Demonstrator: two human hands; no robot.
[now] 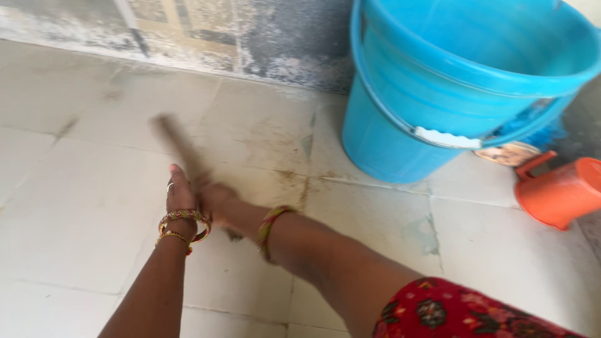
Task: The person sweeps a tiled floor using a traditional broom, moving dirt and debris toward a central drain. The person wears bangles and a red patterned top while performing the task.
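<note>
Head view: both hands point(197, 197) outstretched w/ arms crossing, gripping blurred brown stick point(178, 145) over floor.

Large blue bucket point(438, 94) stands up and right of the fingers, well apart, against a stained wall point(250, 37). Orange jug point(559, 191) lies far right. Floor tiles point(81, 238) marked, discoloured.

Brown stick-like handle point(178, 145), thin & straight, motion-blurred. Tilted, upper end toward top-left, lower end in the right hand point(216, 199) w/ left hand point(180, 194) touching alongside. Low over stained pale floor tiles point(81, 206); working end not discernible.
</note>
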